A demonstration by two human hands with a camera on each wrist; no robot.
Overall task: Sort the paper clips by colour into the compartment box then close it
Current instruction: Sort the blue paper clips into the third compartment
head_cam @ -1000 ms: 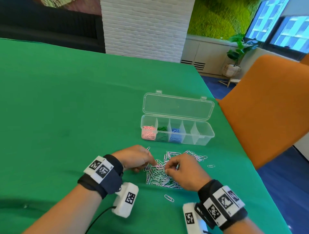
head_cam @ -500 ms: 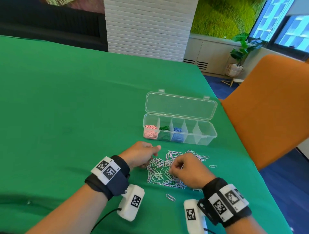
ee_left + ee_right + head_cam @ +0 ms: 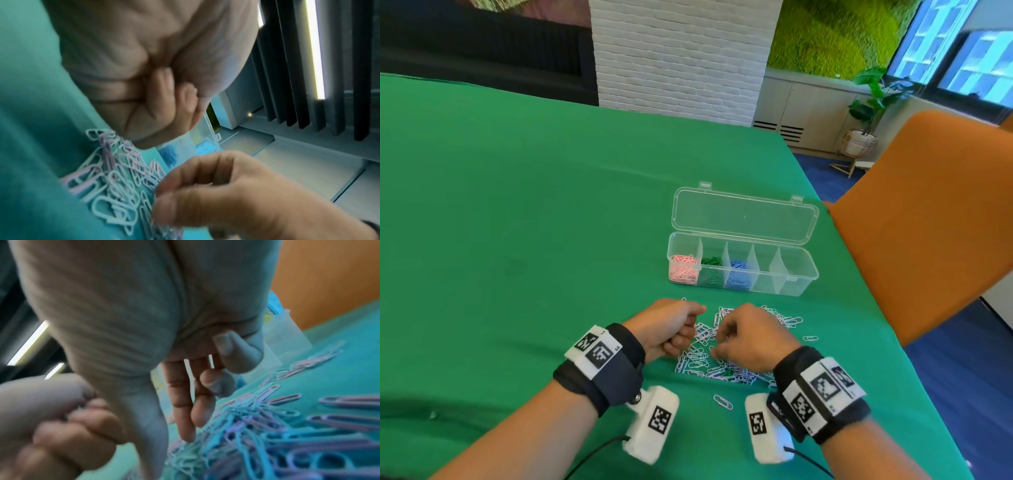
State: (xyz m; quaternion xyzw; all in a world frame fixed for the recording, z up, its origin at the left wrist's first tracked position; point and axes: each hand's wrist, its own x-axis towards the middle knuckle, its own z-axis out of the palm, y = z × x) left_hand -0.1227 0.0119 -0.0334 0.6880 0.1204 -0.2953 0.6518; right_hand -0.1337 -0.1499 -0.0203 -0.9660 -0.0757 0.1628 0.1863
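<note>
left hand fisted, can't tell what right hand pinches; tangled paper clips might drag wrong colours along

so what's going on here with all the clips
A person is sorting paper clips by colour at a green table. Both hands work in the loose pile: the left hand is curled in a fist, the right hand picks with bent fingers. The compartment box sits open beyond, with pink, green and blue clips in its three leftmost sections; the other two look empty.
</note>
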